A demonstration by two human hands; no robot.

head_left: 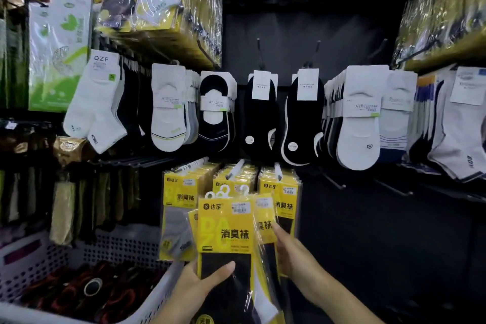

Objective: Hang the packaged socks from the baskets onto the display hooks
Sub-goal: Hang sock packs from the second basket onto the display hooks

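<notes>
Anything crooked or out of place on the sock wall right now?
The white QZF socks at the left hang tilted, unlike the straight pairs beside them. The yellow packs in the left hand and right hand are fanned, not squared.

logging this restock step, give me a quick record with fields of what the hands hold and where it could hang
held item: fan of yellow sock packs, white hanger loops on top
left hand: grips the packs' lower part, thumb across the front
right hand: holds the packs' right edge
nearest hooks: three, just above, already carrying matching yellow packs
basket: white, perforated, lower left, dark and red items inside
hung yet: no
</notes>
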